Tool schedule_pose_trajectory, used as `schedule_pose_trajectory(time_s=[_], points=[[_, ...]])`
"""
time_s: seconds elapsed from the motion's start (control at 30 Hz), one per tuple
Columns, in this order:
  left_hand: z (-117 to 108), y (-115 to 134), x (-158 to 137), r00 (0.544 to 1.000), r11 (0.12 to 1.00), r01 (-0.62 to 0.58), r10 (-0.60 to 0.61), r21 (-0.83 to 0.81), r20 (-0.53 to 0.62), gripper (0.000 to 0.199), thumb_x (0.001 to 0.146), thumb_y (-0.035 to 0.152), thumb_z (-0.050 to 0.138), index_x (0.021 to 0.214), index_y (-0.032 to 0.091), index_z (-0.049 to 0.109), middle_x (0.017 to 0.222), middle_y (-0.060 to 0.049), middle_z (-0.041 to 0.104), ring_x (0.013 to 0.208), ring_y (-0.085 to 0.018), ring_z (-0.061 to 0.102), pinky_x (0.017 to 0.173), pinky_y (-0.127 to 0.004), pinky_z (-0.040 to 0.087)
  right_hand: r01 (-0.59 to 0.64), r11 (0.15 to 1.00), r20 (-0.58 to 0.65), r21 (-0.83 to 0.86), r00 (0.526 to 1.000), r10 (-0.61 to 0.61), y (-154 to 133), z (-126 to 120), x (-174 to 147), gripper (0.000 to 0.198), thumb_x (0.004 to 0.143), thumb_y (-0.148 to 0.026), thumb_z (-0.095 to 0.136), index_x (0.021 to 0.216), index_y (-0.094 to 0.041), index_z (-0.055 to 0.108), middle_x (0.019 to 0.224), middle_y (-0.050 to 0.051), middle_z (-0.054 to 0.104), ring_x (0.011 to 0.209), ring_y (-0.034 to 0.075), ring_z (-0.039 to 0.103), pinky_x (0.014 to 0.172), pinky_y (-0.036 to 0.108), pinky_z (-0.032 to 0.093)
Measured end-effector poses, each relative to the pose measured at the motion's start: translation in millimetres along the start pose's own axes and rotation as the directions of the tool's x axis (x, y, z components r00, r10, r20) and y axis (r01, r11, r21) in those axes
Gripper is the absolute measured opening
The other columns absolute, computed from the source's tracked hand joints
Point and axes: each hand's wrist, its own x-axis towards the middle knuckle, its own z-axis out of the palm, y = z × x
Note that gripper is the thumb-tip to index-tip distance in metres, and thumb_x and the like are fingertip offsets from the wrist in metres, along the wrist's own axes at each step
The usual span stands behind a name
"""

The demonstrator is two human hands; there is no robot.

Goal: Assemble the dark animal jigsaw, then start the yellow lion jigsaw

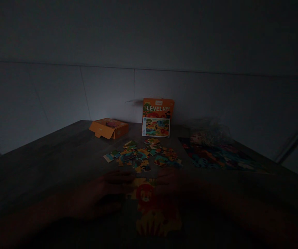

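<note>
Dim light makes the near side hard to read. A partly joined jigsaw puzzle [159, 216] showing a red-maned lion lies on the table in front of me. My left hand [107, 190] is at its upper left edge, fingers stretched out and thumb apart. On the other side, my right hand [171, 181] rests over the puzzle's upper right part, its fingers extended and faint in the dark. Just beyond both hands is a loose heap of puzzle pieces [141, 155]. Whether either hand presses on a single piece cannot be made out.
An orange "LEVEL UP!" box [158, 107] stands at the back, with a picture card [156, 127] leaning on it. An opened orange box [112, 128] lies to its left. At right are a colourful sheet [221, 157] and a clear plastic bag [211, 133]. A wall borders the table [47, 159].
</note>
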Motion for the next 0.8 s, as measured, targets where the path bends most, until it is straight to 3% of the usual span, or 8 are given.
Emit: schedule_pose_trajectory(time_s=[0.07, 0.2, 0.43, 0.57, 0.8], points=[[0.2, 0.0, -0.1, 1.000, 1.000, -0.006, 0.006, -0.008, -0.005, 0.056, 0.094, 0.022, 0.059, 0.147, 0.031, 0.046, 0.154, -0.007, 0.042, 0.144, -0.029, 0.036, 0.115, -0.052, 0.039, 0.004, 1.000, 0.029, -0.005, 1.000, -0.004, -4.4, -3.1, 2.7, 0.020, 0.087, -0.022, 0.070, 0.106, -0.017, 0.063, 0.084, 0.001, 0.061, 0.070, 0.017, 0.049, 0.060, 0.031, 0.035], [0.2, 0.1, 0.7, 1.000, 1.000, -0.009, 0.009, -0.018, -0.007, 0.057, 0.093, 0.021, 0.059, 0.148, 0.031, 0.045, 0.154, -0.007, 0.041, 0.143, -0.030, 0.037, 0.115, -0.054, 0.038, -0.015, 1.000, 0.055, 0.012, 0.998, 0.014, -7.9, -1.7, 3.7, 0.019, 0.089, -0.022, 0.068, 0.106, -0.018, 0.063, 0.081, 0.001, 0.059, 0.070, 0.017, 0.049, 0.060, 0.031, 0.034], [0.9, -0.7, -0.1, 1.000, 1.000, -0.010, 0.010, -0.017, 0.004, 0.056, 0.094, 0.022, 0.058, 0.147, 0.034, 0.045, 0.156, -0.004, 0.038, 0.145, -0.030, 0.034, 0.116, -0.053, 0.037, -0.046, 0.992, 0.006, 0.115, 0.999, 0.046, -3.9, 11.0, 2.0, 0.018, 0.086, -0.026, 0.069, 0.102, -0.018, 0.065, 0.082, 0.001, 0.058, 0.070, 0.017, 0.048, 0.058, 0.030, 0.031], [1.6, -1.0, -1.2, 1.000, 1.000, -0.003, 0.003, -0.009, 0.009, 0.054, 0.095, 0.022, 0.058, 0.147, 0.034, 0.046, 0.157, -0.004, 0.038, 0.145, -0.029, 0.033, 0.116, -0.052, 0.037, -0.004, 0.974, -0.102, 0.228, 0.994, 0.029, -5.9, 7.5, 4.1, 0.009, 0.090, -0.026, 0.060, 0.090, -0.017, 0.062, 0.073, 0.001, 0.052, 0.065, 0.016, 0.043, 0.057, 0.031, 0.029], [1.3, -1.5, -0.7, 0.999, 1.000, 0.013, -0.013, 0.002, 0.036, 0.056, 0.096, 0.023, 0.056, 0.149, 0.037, 0.041, 0.158, -0.001, 0.035, 0.147, -0.028, 0.030, 0.117, -0.050, 0.037, 0.096, 0.951, -0.233, 0.295, 0.972, -0.026, -5.3, 12.6, 1.6, 0.024, 0.100, -0.029, 0.043, 0.082, -0.018, 0.054, 0.070, 0.001, 0.048, 0.063, 0.017, 0.039, 0.058, 0.033, 0.028]])
